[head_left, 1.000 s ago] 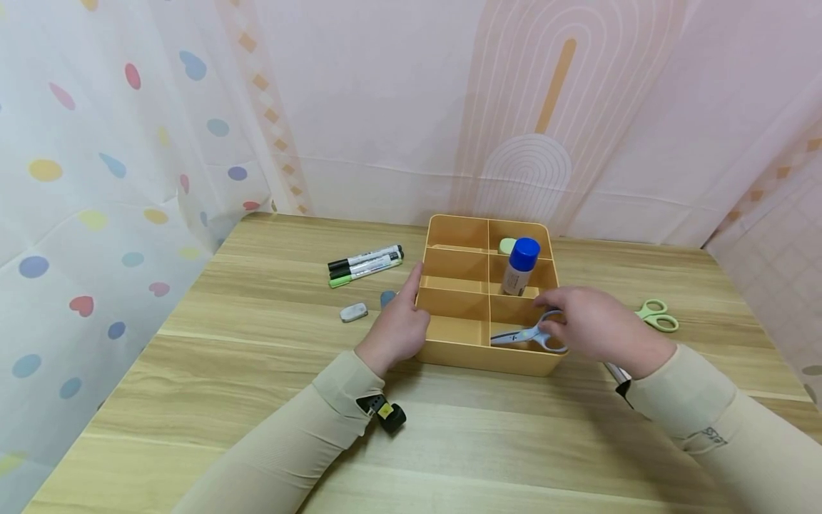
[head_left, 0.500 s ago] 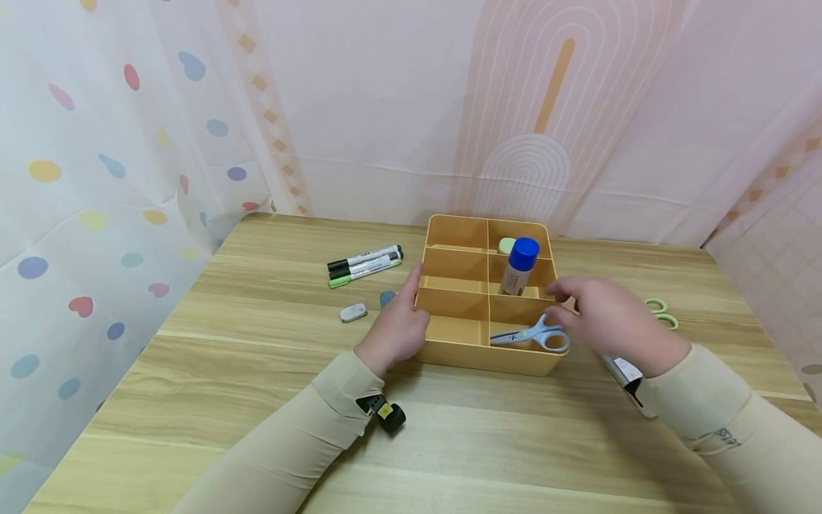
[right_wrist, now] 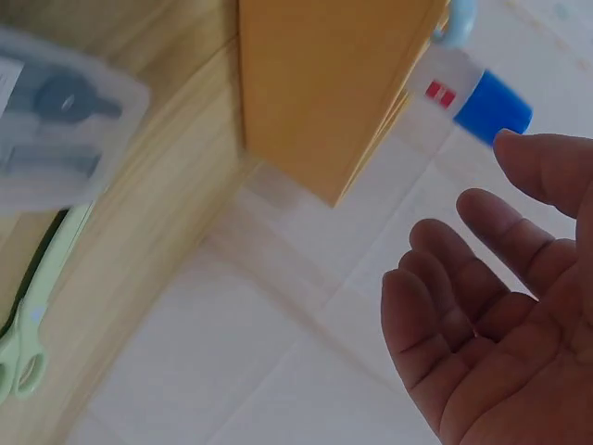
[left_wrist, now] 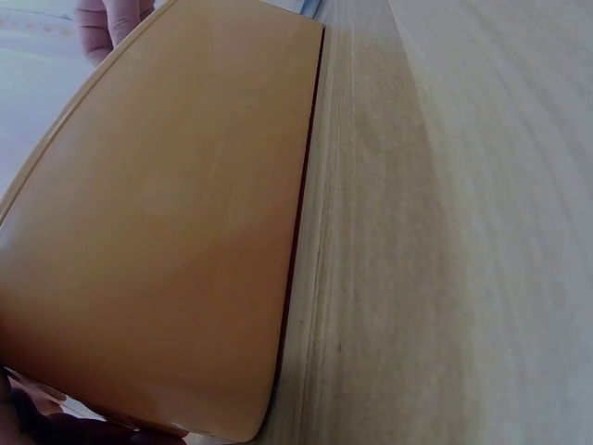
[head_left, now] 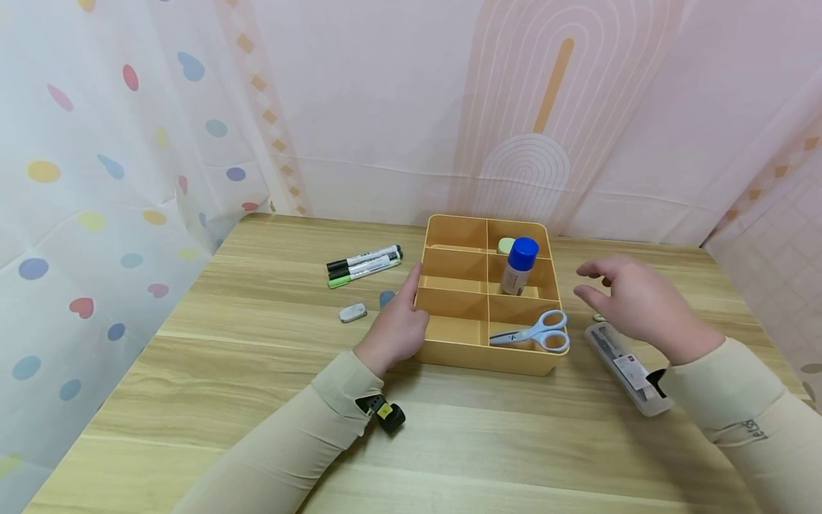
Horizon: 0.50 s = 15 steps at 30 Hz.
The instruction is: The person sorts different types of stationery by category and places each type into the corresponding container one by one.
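My left hand (head_left: 397, 330) rests against the left wall of an orange divided organizer box (head_left: 488, 359), index finger straight along it. In the left wrist view, the front wall (left_wrist: 176, 213) fills much of the picture, with fingers at the lower left. My right hand (head_left: 642, 305) is raised to the right of the box, holding nothing; its fingers are loosely bent in the right wrist view. Blue scissors (head_left: 538, 333) lie in the front right compartment, handles up against the rim. A blue-capped glue stick (head_left: 519, 268) stands in the compartment behind, and a pale green item (head_left: 506, 245) sits at the back right.
Several markers (head_left: 364, 266) lie left of the box, with a white eraser (head_left: 352, 313) and a small blue item (head_left: 387, 298) nearer the left hand. A clear case (head_left: 626, 371) lies at right. Green scissors (right_wrist: 35, 315) show beside it in the right wrist view.
My right hand has let go of the blue scissors and moved right, away from the box. The scissors stay in the front right compartment. My left hand has kept its place.
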Tool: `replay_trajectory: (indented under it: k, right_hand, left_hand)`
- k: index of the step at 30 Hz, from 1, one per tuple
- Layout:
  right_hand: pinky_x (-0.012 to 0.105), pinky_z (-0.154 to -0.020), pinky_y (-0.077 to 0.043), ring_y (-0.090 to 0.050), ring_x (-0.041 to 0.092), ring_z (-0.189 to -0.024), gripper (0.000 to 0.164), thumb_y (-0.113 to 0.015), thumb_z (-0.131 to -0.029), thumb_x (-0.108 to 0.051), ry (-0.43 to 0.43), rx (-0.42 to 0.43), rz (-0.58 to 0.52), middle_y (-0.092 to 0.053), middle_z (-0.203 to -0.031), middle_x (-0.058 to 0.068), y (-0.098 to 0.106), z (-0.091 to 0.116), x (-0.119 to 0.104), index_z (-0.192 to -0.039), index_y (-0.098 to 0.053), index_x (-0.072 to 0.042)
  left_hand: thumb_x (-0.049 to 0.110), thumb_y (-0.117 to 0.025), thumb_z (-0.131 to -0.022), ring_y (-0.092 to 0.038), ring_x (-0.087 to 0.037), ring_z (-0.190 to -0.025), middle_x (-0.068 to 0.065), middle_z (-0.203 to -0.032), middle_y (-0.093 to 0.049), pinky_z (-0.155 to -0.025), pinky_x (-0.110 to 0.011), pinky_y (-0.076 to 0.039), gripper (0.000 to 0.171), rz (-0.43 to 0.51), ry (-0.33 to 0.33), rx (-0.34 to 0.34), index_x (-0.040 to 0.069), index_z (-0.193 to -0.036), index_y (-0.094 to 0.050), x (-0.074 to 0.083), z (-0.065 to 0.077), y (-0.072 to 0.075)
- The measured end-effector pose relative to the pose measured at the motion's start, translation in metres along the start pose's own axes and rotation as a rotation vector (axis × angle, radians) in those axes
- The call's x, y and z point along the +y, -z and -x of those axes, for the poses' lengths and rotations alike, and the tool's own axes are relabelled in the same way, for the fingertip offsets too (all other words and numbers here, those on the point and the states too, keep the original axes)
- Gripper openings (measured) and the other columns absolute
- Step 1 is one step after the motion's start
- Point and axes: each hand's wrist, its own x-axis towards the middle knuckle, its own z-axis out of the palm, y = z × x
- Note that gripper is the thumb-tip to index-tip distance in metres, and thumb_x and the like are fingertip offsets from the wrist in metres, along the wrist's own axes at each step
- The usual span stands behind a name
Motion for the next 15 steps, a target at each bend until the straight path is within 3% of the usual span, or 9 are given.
replay_trajectory:
  k: [9,15]
  right_hand:
    - [0.066,-0.095,-0.052,-0.064,0.053,-0.116,0.043,-0.064,-0.103,-0.025,-0.053,0.037,-0.003,-0.063,-0.136,0.034,0.005,-0.001,0.029,-0.132,-0.065,0.007]
    - [0.069,-0.097,-0.049,-0.059,0.056,-0.121,0.050,-0.059,-0.105,-0.027,-0.128,-0.009,-0.004,-0.054,-0.144,0.038,0.009,-0.001,0.050,-0.141,-0.058,0.008]
  left_hand:
    - [0.003,-0.038,-0.101,-0.033,-0.027,-0.157,-0.002,-0.176,-0.024,-0.130,-0.050,-0.025,0.082,0.008,0.001,-0.001,0.031,-0.171,-0.007,0.000,0.001,0.000]
    - [0.003,-0.039,-0.101,-0.034,-0.027,-0.157,-0.002,-0.176,-0.023,-0.130,-0.050,-0.026,0.082,0.007,-0.007,0.002,0.031,-0.171,-0.006,-0.001,0.000,0.000]
